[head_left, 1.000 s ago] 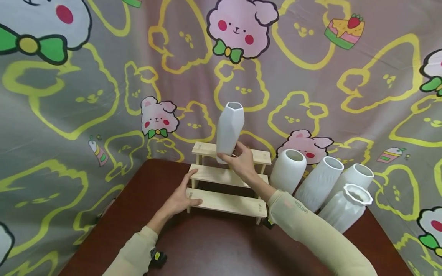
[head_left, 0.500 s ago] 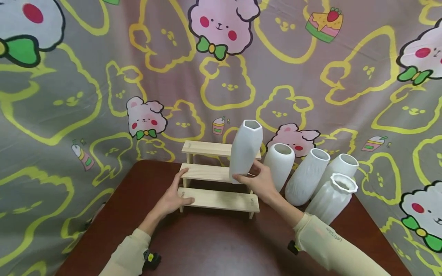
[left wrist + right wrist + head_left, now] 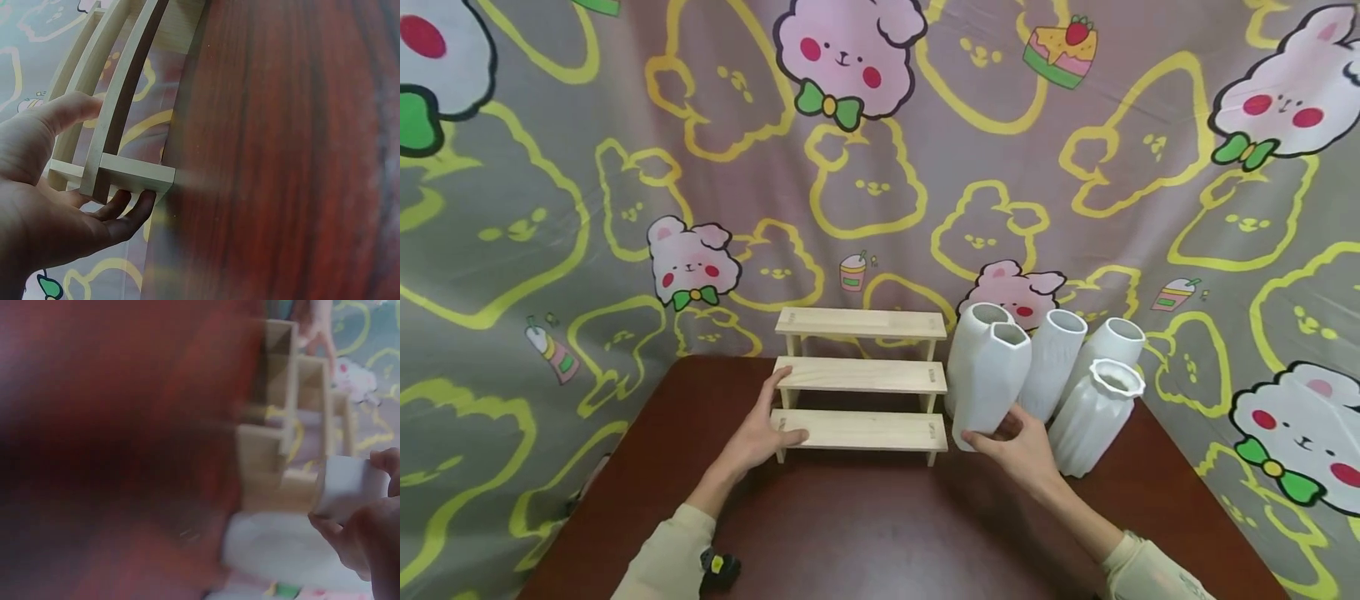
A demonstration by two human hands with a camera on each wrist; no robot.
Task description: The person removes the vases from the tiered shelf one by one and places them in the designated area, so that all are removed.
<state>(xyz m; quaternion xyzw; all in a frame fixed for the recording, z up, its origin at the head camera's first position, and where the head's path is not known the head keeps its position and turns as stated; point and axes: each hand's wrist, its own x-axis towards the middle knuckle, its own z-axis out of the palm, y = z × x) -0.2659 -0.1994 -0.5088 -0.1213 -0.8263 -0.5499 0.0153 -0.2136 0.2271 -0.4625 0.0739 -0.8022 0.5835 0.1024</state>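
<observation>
A white faceted vase [image 3: 996, 379] is in my right hand [image 3: 1026, 454], which pinches it low, near its base. It tilts a little to the right, in front of a rounded white vase [image 3: 958, 358] that it partly hides. In the right wrist view the base of the faceted vase [image 3: 350, 487] shows between thumb and fingers. My left hand [image 3: 756, 429] grips the left end of a three-step wooden stand [image 3: 861, 375]. The left wrist view shows the thumb [image 3: 78, 107] on one side of the stand's frame [image 3: 134, 169] and the fingers curled round its end.
Right of the stand are more white vases: a textured one [image 3: 1054, 367], a plain one [image 3: 1116, 340] and one with a ruffled rim [image 3: 1093, 421]. They stand close together on the dark red table [image 3: 857, 525]. A patterned cloth [image 3: 880, 225] hangs behind.
My right hand has carried the faceted vase from the stand's top step down and right, beside the other vases. The left hand keeps its grip on the stand. The head view has shifted right.
</observation>
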